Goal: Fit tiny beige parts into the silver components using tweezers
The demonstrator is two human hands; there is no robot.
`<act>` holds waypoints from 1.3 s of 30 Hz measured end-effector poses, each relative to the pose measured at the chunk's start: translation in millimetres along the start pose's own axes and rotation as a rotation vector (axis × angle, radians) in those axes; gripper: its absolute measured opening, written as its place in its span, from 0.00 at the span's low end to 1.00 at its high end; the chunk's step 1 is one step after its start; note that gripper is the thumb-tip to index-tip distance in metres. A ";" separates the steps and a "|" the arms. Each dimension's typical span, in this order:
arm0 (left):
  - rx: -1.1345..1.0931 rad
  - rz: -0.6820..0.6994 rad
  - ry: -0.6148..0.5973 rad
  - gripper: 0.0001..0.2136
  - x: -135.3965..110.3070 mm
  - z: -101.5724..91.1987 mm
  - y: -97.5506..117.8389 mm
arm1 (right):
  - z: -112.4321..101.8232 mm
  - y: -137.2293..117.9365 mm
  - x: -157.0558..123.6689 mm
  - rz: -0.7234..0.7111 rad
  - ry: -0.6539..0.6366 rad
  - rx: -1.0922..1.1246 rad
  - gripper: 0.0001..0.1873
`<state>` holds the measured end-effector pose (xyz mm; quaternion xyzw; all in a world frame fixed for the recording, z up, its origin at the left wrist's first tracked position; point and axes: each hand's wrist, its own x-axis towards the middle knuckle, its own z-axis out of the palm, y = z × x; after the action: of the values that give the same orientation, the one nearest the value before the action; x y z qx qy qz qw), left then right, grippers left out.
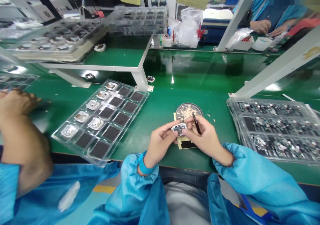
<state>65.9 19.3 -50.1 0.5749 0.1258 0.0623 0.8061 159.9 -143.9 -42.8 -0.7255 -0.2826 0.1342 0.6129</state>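
My left hand pinches a small silver-edged circuit part just above the green table's near edge. My right hand touches the same part with its fingertips and grips a thin dark tweezer-like tool between its fingers. Right behind my hands lies a round perforated dish with small tan bits on it. A small yellow pad with a dark label lies under my hands.
A clear tray, partly filled with silver parts, lies to the left. A stack of clear trays with dark parts lies to the right. A co-worker's arm reaches in at the far left. White shelf legs stand behind.
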 end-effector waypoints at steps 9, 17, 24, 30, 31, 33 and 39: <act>-0.026 -0.017 -0.096 0.22 -4.3 -6.6 -4.1 | -17.4 7.1 2.6 -0.464 -0.228 -0.297 0.20; 0.031 -0.043 -0.119 0.22 -8.8 -10.3 -3.2 | -22.4 7.7 0.4 -0.546 -0.301 -0.550 0.15; 0.116 -0.105 -0.110 0.28 -11.8 -11.8 -2.5 | -28.9 2.1 3.4 -0.721 -0.352 -0.672 0.14; 0.281 -0.085 -0.077 0.28 -16.3 -11.5 -2.0 | -30.9 -3.0 6.5 -0.766 -0.379 -0.702 0.12; 0.334 -0.063 -0.063 0.27 -17.1 -10.6 -0.8 | -31.0 -3.3 6.6 -0.765 -0.385 -0.716 0.13; 0.439 0.004 -0.036 0.24 -18.6 -8.5 1.8 | -31.1 -3.4 6.3 -0.757 -0.392 -0.737 0.13; 0.533 0.114 0.000 0.22 -19.6 -4.5 5.0 | -28.8 -3.3 4.5 -0.749 -0.359 -0.757 0.11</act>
<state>46.1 20.2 -44.2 0.7729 0.1053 0.0722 0.6216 178.3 -164.5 -32.8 -0.7107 -0.6492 -0.0821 0.2581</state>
